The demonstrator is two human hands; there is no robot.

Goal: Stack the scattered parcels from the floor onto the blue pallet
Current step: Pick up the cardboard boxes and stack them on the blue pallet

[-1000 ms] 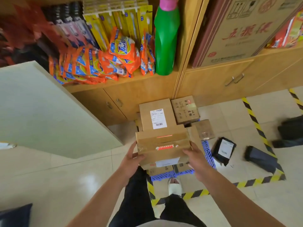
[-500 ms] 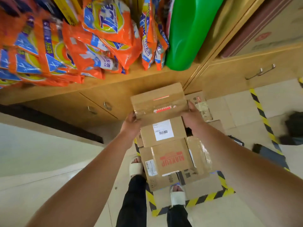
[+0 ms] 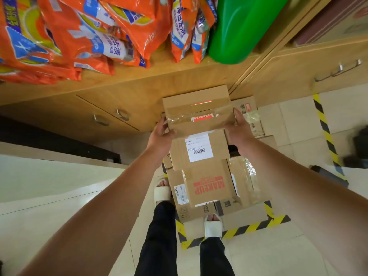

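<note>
- Taped parcel [image 3: 199, 114] is held between both hands, ahead of the person, over the far end of the stack [image 3: 207, 186] – close to the cabinet front [image 3: 123, 100]
- Long axis runs side to side, one short end to each hand; neither hand is nearer
- Left hand [image 3: 161, 134] grips the left end, right hand [image 3: 238, 130] the right end, fingers curled over the edges, arms outstretched
- Labelled parcel [image 3: 199, 148] lies just below, nearer the person; contact with it cannot be told

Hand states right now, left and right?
Left hand: holding the taped brown cardboard box, left edge.
Right hand: holding the same box, right edge.
</note>
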